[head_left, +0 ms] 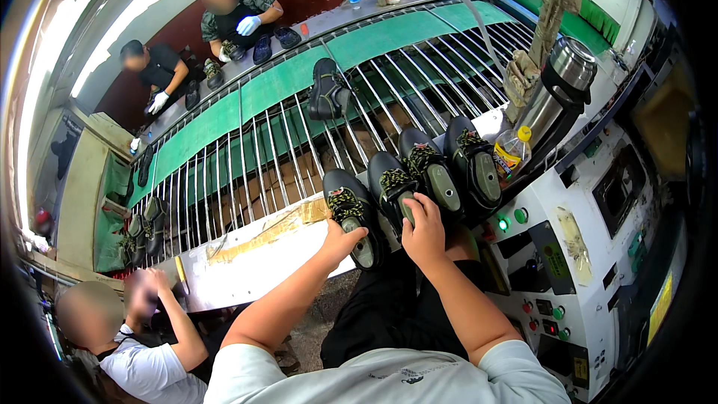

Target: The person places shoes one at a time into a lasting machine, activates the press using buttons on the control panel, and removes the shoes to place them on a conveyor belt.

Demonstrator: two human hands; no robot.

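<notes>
Looking down from the head view, four black shoes with camouflage-patterned laces stand in a row at centre frame on a white ledge (247,265) patched with brown tape. The left hand (342,236) rests on the leftmost black shoe (351,213), its fingers curled over the heel; how firmly it grips cannot be told. The right hand (423,226) is closed around the heel of the second black shoe (390,185), fingers wrapped over its rim. Two more black shoes (456,166) sit just beside it toward the right. At right of centre a small clear plastic bottle with a yellow cap and a red-and-yellow label (511,151) leans beside a steel flask (557,86). A yellowish rectangular sticker (574,236) and a smaller green label (556,260) lie on the white control panel (591,284), whose lower right is cut off by the dark rim. Another black shoe (327,90) rides the metal rods (419,82) in upper centre; co-workers' faces are blurred.
</notes>
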